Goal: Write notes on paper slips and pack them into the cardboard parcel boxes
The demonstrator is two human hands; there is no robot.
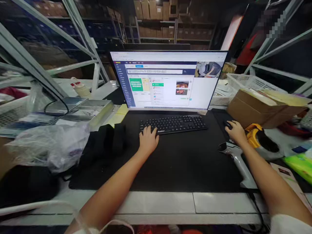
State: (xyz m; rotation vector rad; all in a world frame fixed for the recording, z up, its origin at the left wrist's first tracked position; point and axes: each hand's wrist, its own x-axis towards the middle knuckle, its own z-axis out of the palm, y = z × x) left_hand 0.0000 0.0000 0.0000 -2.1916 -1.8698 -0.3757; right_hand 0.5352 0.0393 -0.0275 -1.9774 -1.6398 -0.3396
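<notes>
A black keyboard lies on a dark desk mat in front of a lit monitor. My left hand rests at the keyboard's left end, fingers spread over the lower keys and holding nothing. On the right side of the mat, my right hand curls over a dark computer mouse, which it mostly covers. Just below that hand lies a grey handheld barcode scanner, beside my right forearm. Windows with text and small pictures fill the monitor's screen.
A cardboard box and a yellow-and-grey tape dispenser stand right of the mouse. On the left are clear plastic bags, black cloth-like items and a grey tray. Metal frame posts flank the desk; shelves of boxes stand behind.
</notes>
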